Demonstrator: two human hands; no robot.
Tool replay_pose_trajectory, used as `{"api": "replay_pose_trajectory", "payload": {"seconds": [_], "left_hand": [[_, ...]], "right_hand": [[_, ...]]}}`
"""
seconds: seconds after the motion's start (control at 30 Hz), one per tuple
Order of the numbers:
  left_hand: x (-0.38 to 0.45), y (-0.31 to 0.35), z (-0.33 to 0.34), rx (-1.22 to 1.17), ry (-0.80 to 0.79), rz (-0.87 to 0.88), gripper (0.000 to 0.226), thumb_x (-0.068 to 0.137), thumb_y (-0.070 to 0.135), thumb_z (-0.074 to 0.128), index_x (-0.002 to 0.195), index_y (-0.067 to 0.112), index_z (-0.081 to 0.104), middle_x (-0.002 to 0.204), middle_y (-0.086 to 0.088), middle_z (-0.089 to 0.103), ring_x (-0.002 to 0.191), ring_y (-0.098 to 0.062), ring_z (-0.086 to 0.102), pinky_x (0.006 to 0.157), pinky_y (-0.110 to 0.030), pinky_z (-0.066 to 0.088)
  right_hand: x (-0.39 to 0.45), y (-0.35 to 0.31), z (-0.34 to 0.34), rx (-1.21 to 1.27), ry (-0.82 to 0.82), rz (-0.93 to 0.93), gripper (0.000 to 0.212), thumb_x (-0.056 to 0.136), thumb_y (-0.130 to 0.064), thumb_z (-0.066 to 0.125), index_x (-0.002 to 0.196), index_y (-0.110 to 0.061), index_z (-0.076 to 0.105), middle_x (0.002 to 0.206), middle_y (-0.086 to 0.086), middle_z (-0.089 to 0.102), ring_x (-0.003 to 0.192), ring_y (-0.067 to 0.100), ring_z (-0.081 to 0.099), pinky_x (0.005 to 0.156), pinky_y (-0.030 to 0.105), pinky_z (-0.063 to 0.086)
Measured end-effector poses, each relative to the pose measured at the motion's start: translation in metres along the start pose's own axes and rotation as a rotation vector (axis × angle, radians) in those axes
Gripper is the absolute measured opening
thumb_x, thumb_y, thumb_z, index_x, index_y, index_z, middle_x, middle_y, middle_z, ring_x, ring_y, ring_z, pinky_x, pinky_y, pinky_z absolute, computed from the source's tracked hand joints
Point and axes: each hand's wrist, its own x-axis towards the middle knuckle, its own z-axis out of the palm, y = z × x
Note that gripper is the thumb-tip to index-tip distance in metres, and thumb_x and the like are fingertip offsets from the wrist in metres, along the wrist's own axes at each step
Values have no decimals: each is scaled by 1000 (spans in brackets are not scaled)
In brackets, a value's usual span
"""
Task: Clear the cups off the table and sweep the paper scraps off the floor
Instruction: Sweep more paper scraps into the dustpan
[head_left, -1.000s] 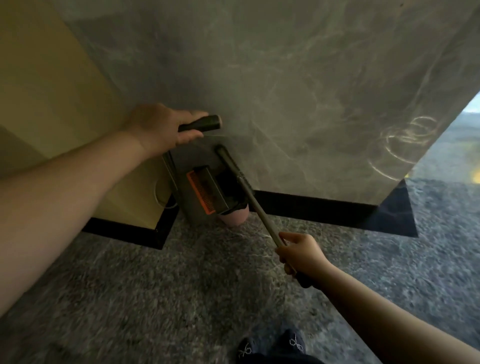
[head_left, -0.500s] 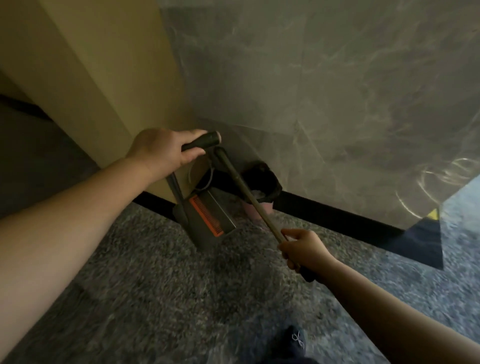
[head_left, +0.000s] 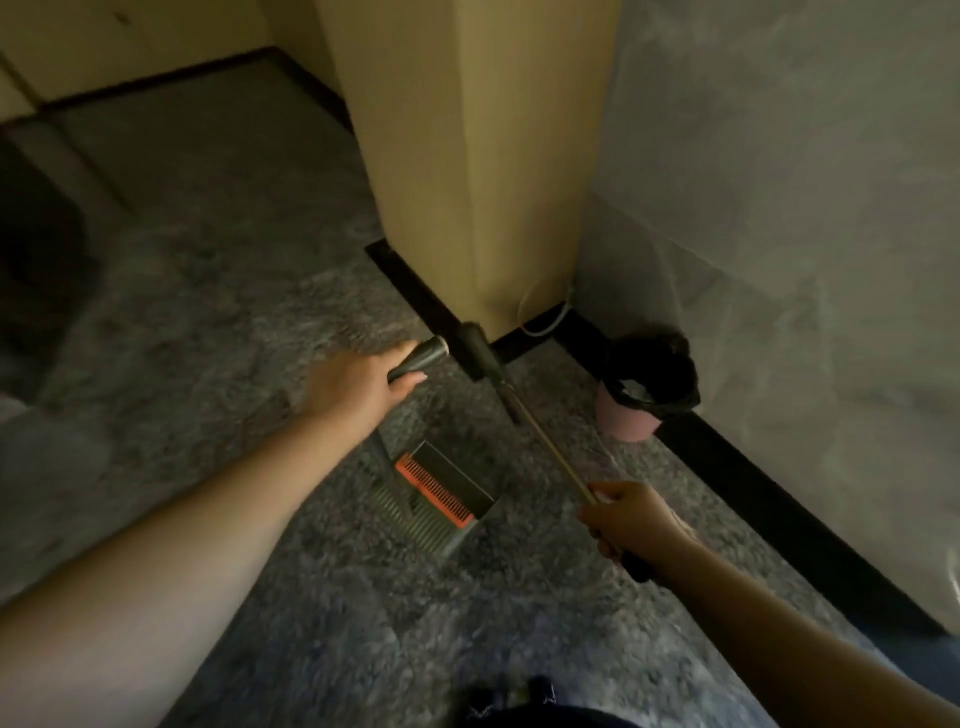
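Swung left from the wall, dustpan (head_left: 441, 499) hangs below left grip (head_left: 358, 387) clenching its handle (head_left: 418, 358).

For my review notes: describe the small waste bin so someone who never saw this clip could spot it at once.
Find the tan wooden column where it meets the grey marble wall. Just right of that corner, on the speckled floor against the black baseboard, stands the bin. It is the only pink thing there, lined with a black bag that spills over its rim.

Grey dustpan (head_left: 441, 499) — orange comb strip, pink bin (head_left: 626, 415), speckled grey carpet (head_left: 208, 338)
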Motion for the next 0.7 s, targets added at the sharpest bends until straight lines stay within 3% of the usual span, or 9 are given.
{"api": "replay_pose_trajectory", "payload": {"seconds": [0.2,0.33,0.53,0.7], "left_hand": [[-71,-57,40,-60,62,-289,51,91,59,46,139,41,45,100,-8,72,90,-32,67,73,-35,50],[-114,-93,48,-116,28,-518,52,94,60,41,139,37,45,103,-7,71,94,-32,66,74,-34,48],[-173,-151,55,-304,65,-752,48,92,52,53,137,37,48,104,-3,70,94,-27,65,74,-33,50],[-204,-203,63,-364,88,-845,50,91,48,57,139,43,44,109,-2,70,97,-27,65,75,-33,49]], "right_hand": [[21,-16,39,-130,-136,-35,19,88,0,55,90,-15,67,61,11,56,40,17,49,39,22,41],[30,-33,78,-246,-222,-120,15,86,2,57,96,3,68,53,9,53,34,14,46,35,20,38],[34,-69,157,-460,-419,-270,14,86,-1,57,76,-7,64,43,6,51,32,10,45,37,18,37],[40,-110,232,-556,-527,-291,17,84,1,54,97,9,63,48,12,50,34,15,47,40,23,37]]}}
